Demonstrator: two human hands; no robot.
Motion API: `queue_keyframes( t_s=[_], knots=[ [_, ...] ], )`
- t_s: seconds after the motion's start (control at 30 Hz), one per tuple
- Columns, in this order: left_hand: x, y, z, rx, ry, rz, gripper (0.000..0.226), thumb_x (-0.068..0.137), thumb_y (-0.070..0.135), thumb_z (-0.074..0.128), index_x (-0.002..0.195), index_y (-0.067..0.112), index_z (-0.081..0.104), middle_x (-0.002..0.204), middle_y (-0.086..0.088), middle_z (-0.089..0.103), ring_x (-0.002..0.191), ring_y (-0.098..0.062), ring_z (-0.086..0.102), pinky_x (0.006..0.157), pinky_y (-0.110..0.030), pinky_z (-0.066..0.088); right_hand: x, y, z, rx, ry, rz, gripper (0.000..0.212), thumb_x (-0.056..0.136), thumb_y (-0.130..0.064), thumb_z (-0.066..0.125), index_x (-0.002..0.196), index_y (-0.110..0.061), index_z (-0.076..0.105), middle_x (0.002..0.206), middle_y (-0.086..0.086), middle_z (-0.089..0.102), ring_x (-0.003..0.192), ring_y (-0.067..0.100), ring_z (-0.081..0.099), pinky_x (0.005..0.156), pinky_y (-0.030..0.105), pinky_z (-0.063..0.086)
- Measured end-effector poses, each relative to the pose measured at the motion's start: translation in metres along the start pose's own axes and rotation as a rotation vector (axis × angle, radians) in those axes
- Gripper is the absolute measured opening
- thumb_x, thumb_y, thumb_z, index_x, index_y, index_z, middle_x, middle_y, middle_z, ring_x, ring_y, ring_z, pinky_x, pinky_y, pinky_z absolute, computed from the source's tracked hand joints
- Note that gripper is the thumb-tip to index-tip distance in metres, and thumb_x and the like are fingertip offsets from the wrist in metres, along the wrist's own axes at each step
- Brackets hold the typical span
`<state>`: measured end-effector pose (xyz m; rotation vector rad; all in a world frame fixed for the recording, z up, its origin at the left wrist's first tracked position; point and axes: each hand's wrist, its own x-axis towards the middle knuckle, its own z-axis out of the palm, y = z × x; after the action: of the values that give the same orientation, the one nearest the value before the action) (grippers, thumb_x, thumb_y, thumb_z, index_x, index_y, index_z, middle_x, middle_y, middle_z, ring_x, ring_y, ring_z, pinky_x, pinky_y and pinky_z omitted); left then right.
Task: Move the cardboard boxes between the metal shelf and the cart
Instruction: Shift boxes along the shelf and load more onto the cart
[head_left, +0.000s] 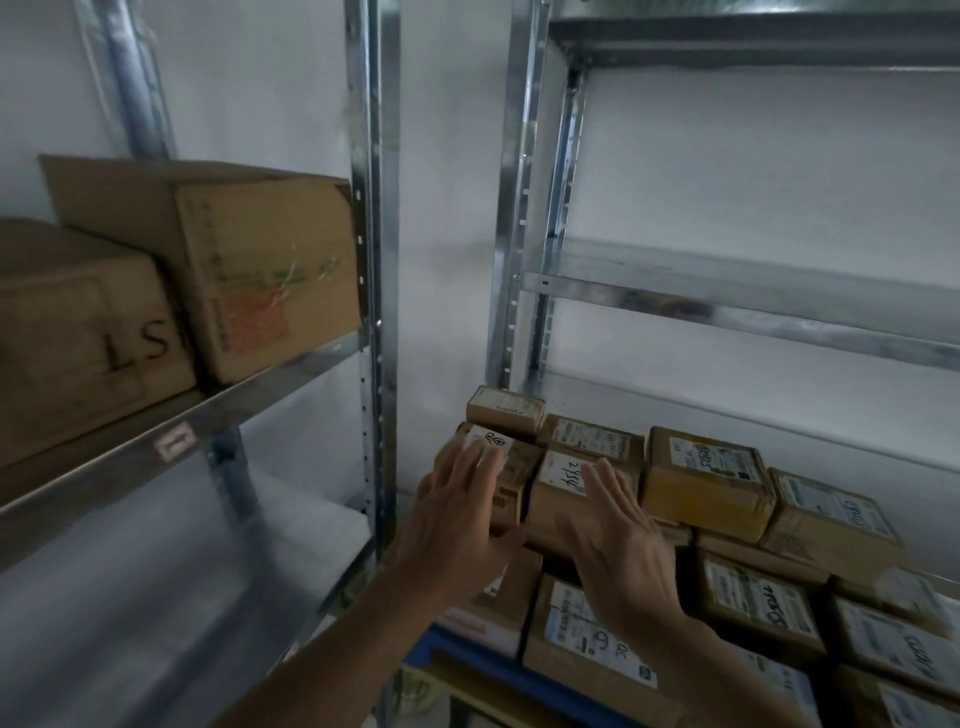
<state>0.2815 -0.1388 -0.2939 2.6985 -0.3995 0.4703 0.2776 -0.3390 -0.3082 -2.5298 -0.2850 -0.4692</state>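
Left hand and right hand would do best to settle on opposite sides of one labelled box atop the stack, squeezing evenly before lifting so its neighbours do not topple. Both are flat, fingers straight and slightly spread, gripping nothing. I cannot tell whether they touch the cardboard boxes piled on the cart, in front of the metal shelf.

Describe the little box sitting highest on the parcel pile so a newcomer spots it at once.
Start at the right-hand metal shelf's left post; the pile of cardboard parcels begins at its foot. The little box sits at the pile's far left corner, beyond the left hand. It is smaller and higher than any neighbour.
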Motion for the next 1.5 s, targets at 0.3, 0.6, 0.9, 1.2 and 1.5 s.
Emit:
queue_keyframes(
  t_s=[0.3, 0.6, 0.9, 1.2, 1.5],
  knots=[
    [-0.055, 0.0, -0.066, 0.114, 0.142, -0.181, 0.085, 0.092, 0.062, 0.043, 0.155, 0.021, 0.004, 0.165, 0.0, 0.004, 0.151, -0.02, 0.0, 0.12, -0.041, 0.012, 0.0, -0.062, -0.012, 0.11, -0.049, -0.215, 0.086, 0.089, -0.075, 0.019, 0.157, -0.024, 0.019, 0.163, -0.007, 0.015, 0.15, 0.009, 0.01, 0.121, 0.035, 0.021],
    [-0.135, 0.04, -0.125, 0.265, 0.268, -0.409, 0.089, 0.09, 0.058, 0.053, 0.156, 0.023, 0.005, 0.164, 0.005, 0.001, 0.151, -0.016, 0.0, 0.122, -0.038, 0.014, -0.025, -0.112, -0.03, 0.251, -0.152, -0.436, 0.093, 0.082, -0.08, 0.01, 0.157, -0.025, 0.017, 0.164, -0.006, 0.014, 0.15, 0.008, 0.008, 0.123, 0.038, 0.017],
    [-0.224, 0.078, -0.193, 0.45, 0.435, -0.53, 0.083, 0.089, 0.059, 0.054, 0.154, 0.027, 0.013, 0.163, 0.008, 0.01, 0.149, -0.012, 0.008, 0.118, -0.031, 0.014, -0.065, -0.188, -0.047, 0.388, -0.229, -0.679, 0.081, 0.092, -0.072, 0.024, 0.157, -0.024, 0.017, 0.163, -0.008, 0.015, 0.149, 0.007, 0.013, 0.118, 0.025, 0.013],
    [-0.304, 0.084, -0.263, 0.578, 0.545, -0.65, 0.082, 0.087, 0.056, 0.061, 0.153, 0.027, 0.021, 0.16, 0.007, 0.023, 0.146, -0.014, 0.021, 0.113, -0.031, 0.018, -0.113, -0.285, -0.059, 0.589, -0.202, -0.878, 0.07, 0.092, -0.069, 0.023, 0.154, -0.035, 0.017, 0.155, -0.017, 0.018, 0.14, 0.003, 0.022, 0.115, 0.03, 0.023],
    [-0.38, 0.065, -0.328, 0.738, 0.611, -0.672, 0.081, 0.08, 0.052, 0.066, 0.145, 0.015, 0.037, 0.148, -0.01, 0.043, 0.133, -0.032, 0.045, 0.1, -0.047, 0.045, -0.167, -0.376, -0.053, 0.684, -0.169, -0.977, 0.07, 0.095, -0.069, 0.026, 0.153, -0.031, 0.023, 0.155, 0.0, 0.039, 0.135, 0.019, 0.046, 0.107, 0.042, 0.046]
  ],
)
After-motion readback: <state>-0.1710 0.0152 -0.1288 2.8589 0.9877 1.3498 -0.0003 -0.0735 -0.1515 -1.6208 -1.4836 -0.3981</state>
